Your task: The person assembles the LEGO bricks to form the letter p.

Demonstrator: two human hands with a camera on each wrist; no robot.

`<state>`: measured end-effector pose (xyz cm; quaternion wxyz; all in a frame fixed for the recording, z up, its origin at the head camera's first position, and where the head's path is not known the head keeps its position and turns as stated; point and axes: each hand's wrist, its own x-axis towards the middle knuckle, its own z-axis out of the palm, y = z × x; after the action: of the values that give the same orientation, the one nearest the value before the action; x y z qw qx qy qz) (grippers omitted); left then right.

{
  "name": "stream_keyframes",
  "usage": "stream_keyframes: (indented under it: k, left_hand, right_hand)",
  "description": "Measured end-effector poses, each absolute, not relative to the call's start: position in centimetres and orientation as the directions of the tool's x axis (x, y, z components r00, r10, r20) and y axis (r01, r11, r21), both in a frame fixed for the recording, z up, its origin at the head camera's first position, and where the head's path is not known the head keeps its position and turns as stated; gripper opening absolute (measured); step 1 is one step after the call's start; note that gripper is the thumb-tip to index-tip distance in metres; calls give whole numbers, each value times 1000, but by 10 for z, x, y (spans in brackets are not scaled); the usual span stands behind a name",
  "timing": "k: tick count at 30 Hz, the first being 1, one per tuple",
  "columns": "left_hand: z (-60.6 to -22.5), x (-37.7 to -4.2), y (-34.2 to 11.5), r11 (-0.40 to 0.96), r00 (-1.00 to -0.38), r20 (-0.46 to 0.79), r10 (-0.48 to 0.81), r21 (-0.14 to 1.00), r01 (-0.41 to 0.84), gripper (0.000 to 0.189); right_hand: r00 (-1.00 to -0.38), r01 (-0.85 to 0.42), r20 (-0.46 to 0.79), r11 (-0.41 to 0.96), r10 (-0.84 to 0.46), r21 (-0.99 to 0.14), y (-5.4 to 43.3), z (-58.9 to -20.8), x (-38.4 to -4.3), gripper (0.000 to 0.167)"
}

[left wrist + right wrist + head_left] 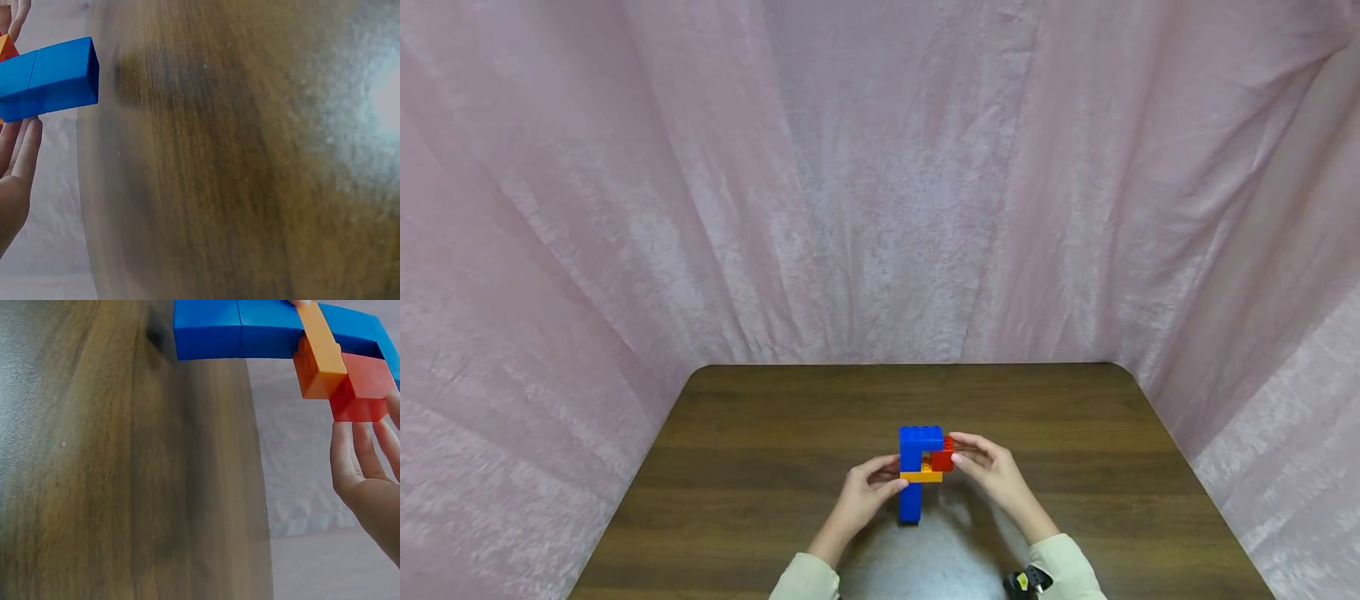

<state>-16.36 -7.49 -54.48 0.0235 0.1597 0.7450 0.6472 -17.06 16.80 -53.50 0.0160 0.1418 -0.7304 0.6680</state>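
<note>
An assembly of toy building bricks stands upright between the hands. Its tall blue column (910, 502) carries a studded blue brick (921, 436) across the top and an orange brick (921, 477) jutting sideways lower down. A red brick (942, 461) sits at the right, between the top blue brick and the orange one. My left hand (860, 500) grips the column at the orange brick's level, thumb on its front. With thumb and fingers, my right hand (1002, 481) pinches the red brick. In the left wrist view, the blue column's lower end (65, 75) hangs clear of the tabletop.
A brown wood-grain table (760, 433) lies beneath, with a bright glare patch near its front. Pinkish curtains (887, 208) surround the table's back and sides. A dark device (1028, 582) is strapped at the right wrist, by the pale sleeve (1063, 567).
</note>
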Motion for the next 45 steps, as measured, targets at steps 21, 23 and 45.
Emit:
stream_keyframes:
  k: [21, 23, 45]
  left_hand:
    - [-568, -170, -79, 184, -981, 54, 186, 979, 89, 40]
    - [-574, -171, -80, 167, -979, 42, 197, 983, 76, 41]
    - [-589, -184, -76, 224, -970, -153, 190, 968, -109, 48]
  right_hand:
    - [-968, -56, 26, 114, -248, -992, 159, -547, -186, 42]
    - [-969, -37, 12, 97, -246, -995, 158, -550, -188, 42]
    - [-966, 92, -109, 79, -234, -993, 157, -575, -202, 48]
